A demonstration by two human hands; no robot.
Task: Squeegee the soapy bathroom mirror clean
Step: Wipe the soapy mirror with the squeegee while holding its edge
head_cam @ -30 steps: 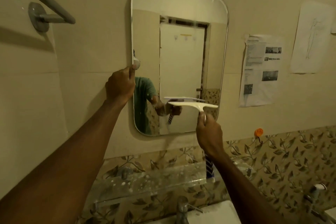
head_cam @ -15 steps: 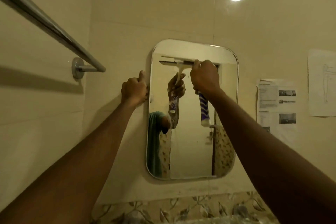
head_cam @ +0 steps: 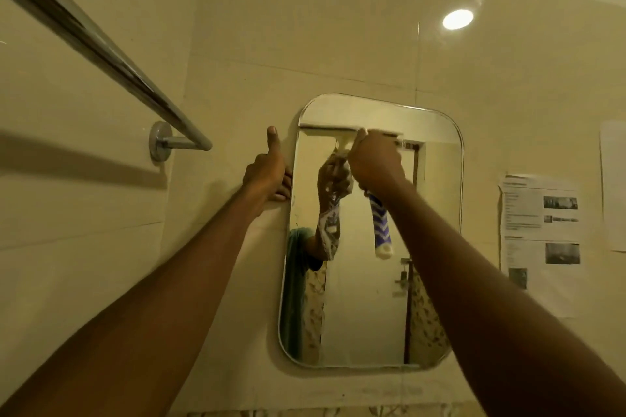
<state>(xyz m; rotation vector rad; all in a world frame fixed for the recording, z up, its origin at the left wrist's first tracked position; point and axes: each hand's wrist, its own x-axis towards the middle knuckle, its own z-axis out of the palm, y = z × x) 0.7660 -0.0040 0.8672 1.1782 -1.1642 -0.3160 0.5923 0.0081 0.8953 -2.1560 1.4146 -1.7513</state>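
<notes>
- the squeegee is at the top of the mirror, centre of the frame. its blade lies level across the glass just under the top rim, and its purple-and-white handle hangs down.
- the right hand is wrapped round the squeegee's neck, just below the blade. most of the glass lies beneath it, so the next pull is probably straight down.
- the left hand curls round the mirror's left edge, thumb pointing up.
- the glass looks mostly clear – suds are hard to make out.

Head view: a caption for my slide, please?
Right hand holds the squeegee against the mirror near its top; left hand grips its left edge.
</notes>
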